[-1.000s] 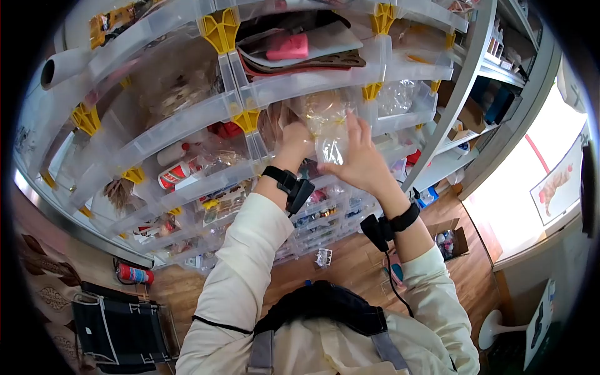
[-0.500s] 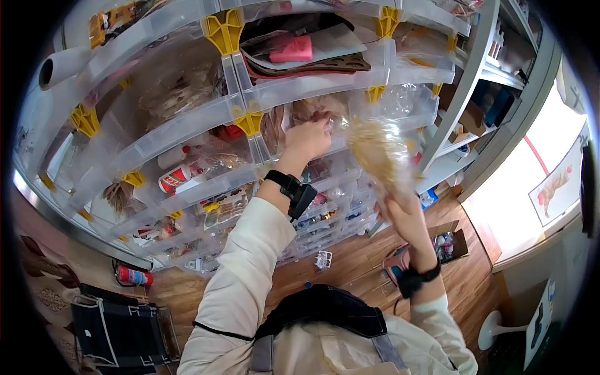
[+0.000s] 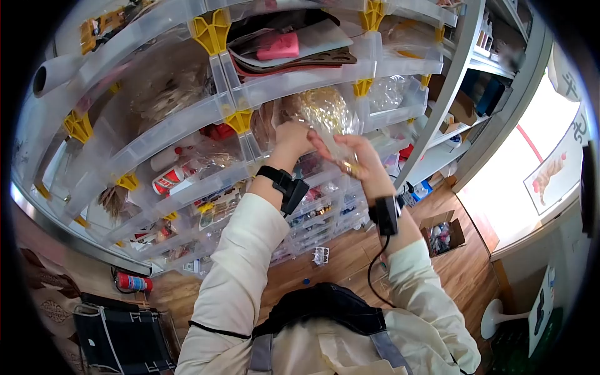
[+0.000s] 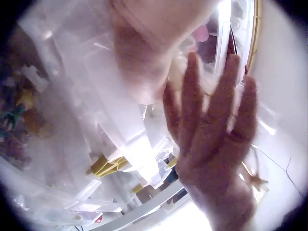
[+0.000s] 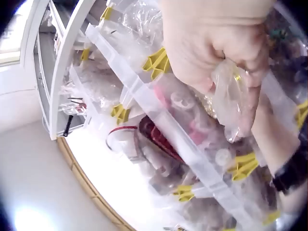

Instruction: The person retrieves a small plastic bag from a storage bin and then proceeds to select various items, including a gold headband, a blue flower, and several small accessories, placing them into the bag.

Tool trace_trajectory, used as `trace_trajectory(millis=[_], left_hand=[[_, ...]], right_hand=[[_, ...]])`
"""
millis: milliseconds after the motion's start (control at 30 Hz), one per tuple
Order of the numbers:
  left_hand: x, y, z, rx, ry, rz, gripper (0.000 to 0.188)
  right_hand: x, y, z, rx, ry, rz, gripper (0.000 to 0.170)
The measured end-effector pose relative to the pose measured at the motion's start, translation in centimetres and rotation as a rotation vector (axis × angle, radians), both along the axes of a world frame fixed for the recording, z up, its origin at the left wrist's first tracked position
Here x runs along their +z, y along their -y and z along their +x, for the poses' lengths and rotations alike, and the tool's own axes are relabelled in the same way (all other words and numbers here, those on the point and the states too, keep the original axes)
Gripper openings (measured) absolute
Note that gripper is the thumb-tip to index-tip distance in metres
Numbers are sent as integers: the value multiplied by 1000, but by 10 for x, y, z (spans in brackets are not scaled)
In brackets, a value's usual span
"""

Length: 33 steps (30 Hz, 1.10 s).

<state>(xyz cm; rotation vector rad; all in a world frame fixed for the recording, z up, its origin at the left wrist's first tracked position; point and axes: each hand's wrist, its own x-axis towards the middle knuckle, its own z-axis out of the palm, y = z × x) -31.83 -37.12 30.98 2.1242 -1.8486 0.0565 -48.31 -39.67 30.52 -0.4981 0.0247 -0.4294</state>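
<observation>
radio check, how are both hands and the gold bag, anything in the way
Right hand grips clear bag with gold contents. Left hand alongside, fingers hidden. Translucent bin close above in head view, possible obstruction.

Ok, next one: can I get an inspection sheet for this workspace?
Surface: stacked clear bins with yellow connectors, above a wooden floor.
Job's things: clear bag with shiny gold-coloured contents.
Clutter: pink item on layered sheets in a bin; open cardboard box on the floor.
Hands: right hand grips the bag's narrow end; left hand close beside, fingertips hidden.
Cables: black cable hanging from the right wrist camera.
Surroundings: fire extinguisher, black chair, shelving.
</observation>
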Motion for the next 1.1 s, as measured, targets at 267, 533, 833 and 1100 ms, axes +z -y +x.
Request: trace_trajectory(millis=[267, 533, 833, 1100], left_hand=[[15, -4, -18, 120, -105, -4, 31], [-2, -3, -23, 91, 57, -282, 30], [-13, -2, -17, 59, 119, -638, 22], [-2, -10, -18, 90, 49, -649, 28]], right_hand=[[14, 89, 28, 70, -275, -290, 32], [33, 93, 68, -318, -386, -393, 33], [1, 114, 76, -1295, -1249, -2242, 25], [-13, 99, 42, -1089, -684, -2073, 54]])
